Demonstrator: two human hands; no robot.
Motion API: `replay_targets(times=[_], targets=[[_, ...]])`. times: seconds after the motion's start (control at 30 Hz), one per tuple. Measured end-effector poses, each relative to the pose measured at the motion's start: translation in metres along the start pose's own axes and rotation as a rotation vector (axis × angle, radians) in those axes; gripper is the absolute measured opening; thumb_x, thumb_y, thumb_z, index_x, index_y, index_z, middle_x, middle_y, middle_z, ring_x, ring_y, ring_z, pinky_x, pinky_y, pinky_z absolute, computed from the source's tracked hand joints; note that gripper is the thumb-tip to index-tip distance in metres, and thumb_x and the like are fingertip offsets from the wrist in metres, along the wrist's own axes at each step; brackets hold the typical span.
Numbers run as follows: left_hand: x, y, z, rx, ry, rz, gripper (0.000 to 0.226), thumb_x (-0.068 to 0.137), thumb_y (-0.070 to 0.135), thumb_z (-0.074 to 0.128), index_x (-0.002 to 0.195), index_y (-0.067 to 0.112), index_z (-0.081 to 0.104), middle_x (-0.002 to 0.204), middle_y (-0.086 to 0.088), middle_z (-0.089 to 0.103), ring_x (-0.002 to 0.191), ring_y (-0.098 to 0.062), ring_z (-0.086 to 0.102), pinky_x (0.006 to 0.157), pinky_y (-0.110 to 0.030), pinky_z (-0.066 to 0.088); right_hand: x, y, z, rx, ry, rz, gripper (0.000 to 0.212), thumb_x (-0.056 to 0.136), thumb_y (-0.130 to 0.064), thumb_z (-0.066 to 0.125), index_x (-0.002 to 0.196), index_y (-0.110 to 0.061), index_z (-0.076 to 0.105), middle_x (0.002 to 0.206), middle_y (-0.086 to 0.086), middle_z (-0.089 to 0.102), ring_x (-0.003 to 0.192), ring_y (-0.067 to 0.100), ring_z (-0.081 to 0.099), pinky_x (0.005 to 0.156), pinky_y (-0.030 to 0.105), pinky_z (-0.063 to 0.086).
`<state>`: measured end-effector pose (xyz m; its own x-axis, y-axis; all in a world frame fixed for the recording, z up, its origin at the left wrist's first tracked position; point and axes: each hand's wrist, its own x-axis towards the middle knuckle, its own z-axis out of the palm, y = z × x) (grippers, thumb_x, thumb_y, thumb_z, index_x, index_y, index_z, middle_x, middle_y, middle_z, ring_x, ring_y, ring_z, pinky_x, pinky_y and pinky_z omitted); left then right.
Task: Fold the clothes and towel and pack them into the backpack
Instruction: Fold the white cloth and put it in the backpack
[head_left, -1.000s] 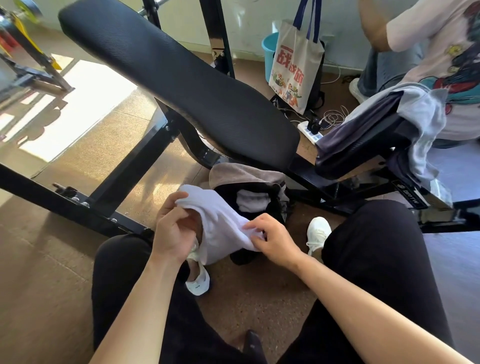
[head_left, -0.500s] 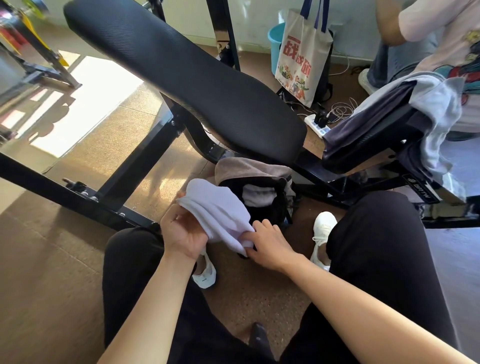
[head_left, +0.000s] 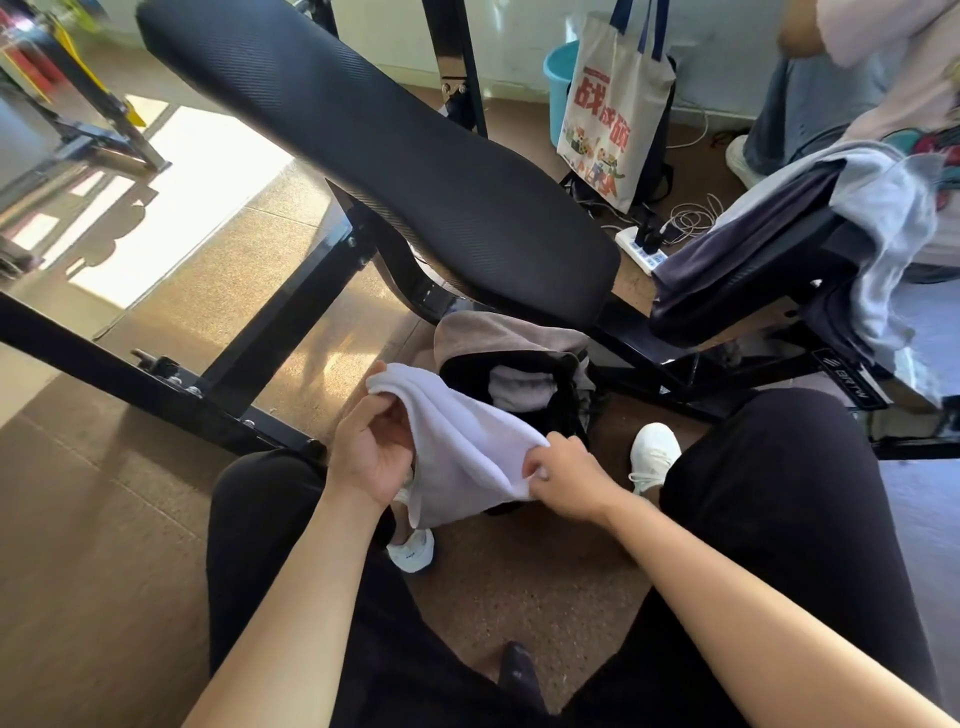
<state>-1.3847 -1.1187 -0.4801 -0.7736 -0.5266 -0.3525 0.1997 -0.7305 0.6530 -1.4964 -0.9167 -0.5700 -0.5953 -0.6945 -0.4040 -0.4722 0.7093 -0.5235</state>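
Currently you hold the white towel (head_left: 462, 452) between both hands, just above the open backpack (head_left: 569, 400) on the floor. Left hand (head_left: 371, 449) grips the upper folded edge; right hand (head_left: 569, 480) pinches the lower edge and sits nearer the opening. Long axis slopes down toward your right. Towel limp, loosely layered.
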Motion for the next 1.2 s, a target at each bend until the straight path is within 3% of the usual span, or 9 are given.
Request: replay_targets(times=[0.2, 0.43, 0.5, 0.63, 0.8, 0.93, 1.0, 1.1, 1.2], targets=[[0.013, -0.005, -0.013, 0.314, 0.119, 0.145, 0.03, 0.097, -0.002, 0.058, 0.104, 0.019, 0.078, 0.105, -0.006, 0.075, 0.099, -0.02, 0.073, 0.08, -0.028, 0.059, -0.005, 0.02, -0.016, 0.2, 0.36, 0.001, 0.017, 0.093, -0.011, 0.058, 0.097, -0.021, 0.07, 0.105, -0.003, 0.052, 0.104, 0.021, 0.049, 0.092, 0.035, 0.045], [0.018, -0.011, -0.008, 0.684, 0.281, 0.381, 0.031, 0.093, 0.01, 0.071, 0.102, 0.039, 0.078, 0.109, 0.008, 0.076, 0.111, -0.018, 0.069, 0.101, -0.046, 0.055, -0.009, 0.031, -0.017, 0.026, 0.308, 0.23, 0.011, 0.082, -0.015, 0.05, 0.085, -0.023, 0.056, 0.092, 0.008, 0.068, 0.094, 0.038, 0.062, 0.074, 0.039, 0.051], [0.014, -0.012, 0.004, 0.884, 0.302, 0.486, 0.026, 0.094, 0.016, 0.072, 0.106, 0.039, 0.076, 0.105, 0.013, 0.075, 0.105, -0.012, 0.069, 0.098, -0.043, 0.057, -0.01, 0.027, -0.011, -0.075, 0.284, 0.173, 0.004, 0.078, -0.022, 0.059, 0.08, -0.023, 0.056, 0.091, 0.004, 0.063, 0.093, 0.034, 0.061, 0.071, 0.037, 0.049], [0.009, -0.004, 0.022, 1.29, 0.202, 0.78, 0.022, 0.093, 0.027, 0.074, 0.113, 0.019, 0.077, 0.103, 0.003, 0.077, 0.093, -0.012, 0.07, 0.085, -0.031, 0.058, -0.011, 0.019, 0.003, -0.233, 0.426, -0.082, 0.026, 0.077, -0.035, 0.081, 0.071, -0.018, 0.062, 0.089, 0.002, 0.048, 0.083, 0.027, 0.05, 0.064, 0.04, 0.049], [0.025, 0.012, 0.028, 1.673, 0.262, 1.051, 0.033, 0.083, 0.041, 0.081, 0.093, 0.01, 0.078, 0.083, -0.006, 0.067, 0.082, -0.017, 0.051, 0.071, -0.029, 0.04, -0.014, 0.005, 0.007, -0.173, 0.557, -0.481, 0.018, 0.083, -0.026, 0.072, 0.076, -0.015, 0.061, 0.1, 0.001, 0.054, 0.087, 0.024, 0.047, 0.074, 0.035, 0.048], [0.031, 0.02, 0.036, 1.688, 0.2, 0.914, 0.035, 0.087, 0.041, 0.077, 0.097, 0.008, 0.073, 0.102, -0.008, 0.066, 0.099, -0.027, 0.055, 0.081, -0.028, 0.039, -0.019, -0.002, 0.009, -0.128, 0.51, -0.584, 0.015, 0.087, -0.025, 0.062, 0.077, -0.016, 0.056, 0.087, -0.003, 0.06, 0.08, 0.019, 0.048, 0.068, 0.026, 0.043], [0.029, 0.022, 0.042, 1.592, 0.143, 0.757, 0.029, 0.094, 0.038, 0.07, 0.096, 0.01, 0.064, 0.092, 0.001, 0.063, 0.087, -0.017, 0.056, 0.072, -0.022, 0.04, -0.023, -0.002, 0.008, -0.082, 0.457, -0.498, 0.012, 0.087, -0.024, 0.058, 0.08, -0.018, 0.05, 0.077, -0.001, 0.059, 0.074, 0.023, 0.052, 0.06, 0.035, 0.045], [0.027, 0.021, 0.049, 1.554, 0.128, 0.695, 0.023, 0.1, 0.033, 0.063, 0.092, 0.018, 0.046, 0.08, 0.007, 0.048, 0.068, -0.008, 0.046, 0.058, -0.015, 0.032, -0.022, 0.002, 0.006, -0.063, 0.37, -0.288, 0.015, 0.094, -0.02, 0.056, 0.103, -0.017, 0.044, 0.083, 0.009, 0.064, 0.077, 0.037, 0.061, 0.061, 0.043, 0.045], [0.024, 0.02, 0.053, 1.528, 0.119, 0.707, 0.021, 0.101, 0.029, 0.06, 0.094, 0.018, 0.043, 0.075, 0.012, 0.046, 0.064, -0.006, 0.046, 0.054, -0.008, 0.034, -0.019, 0.002, 0.004, 0.036, 0.284, -0.277, 0.051, 0.097, -0.021, 0.054, 0.139, -0.026, 0.026, 0.102, 0.01, 0.071, 0.089, 0.037, 0.066, 0.075, 0.046, 0.051]])
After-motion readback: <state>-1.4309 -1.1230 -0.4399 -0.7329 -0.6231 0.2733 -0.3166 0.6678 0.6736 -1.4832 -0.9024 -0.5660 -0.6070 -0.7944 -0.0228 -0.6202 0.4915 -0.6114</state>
